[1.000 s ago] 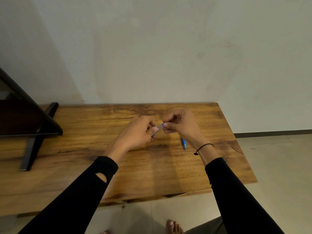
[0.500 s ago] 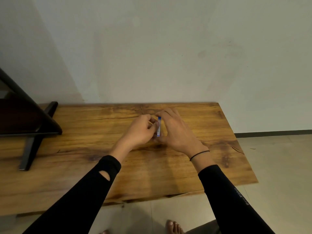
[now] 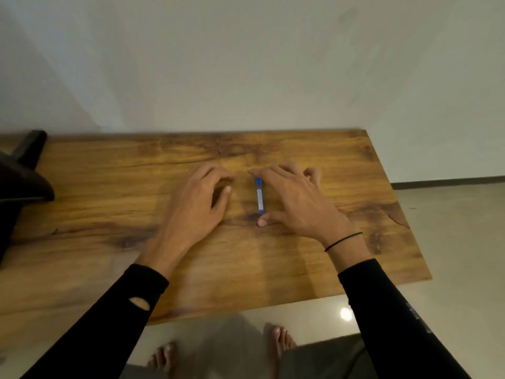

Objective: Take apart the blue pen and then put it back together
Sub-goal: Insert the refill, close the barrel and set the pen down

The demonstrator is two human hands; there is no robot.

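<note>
Blue pen (image 3: 259, 196) lying on the wooden worktop (image 3: 355, 170), pointing away. Right hand (image 3: 296, 202) spread just right of the pen, thumb tip by its near end. Left hand (image 3: 195, 205) left of the pen, apart, loosely curled

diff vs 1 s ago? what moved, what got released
The blue pen, held up between both hands a second ago, now lies on the wooden table, lengthwise away from the person. The left hand has let go and moved off to the left. The right hand has opened flat beside the pen; contact is unclear. The black stand at the left has not moved.
</note>
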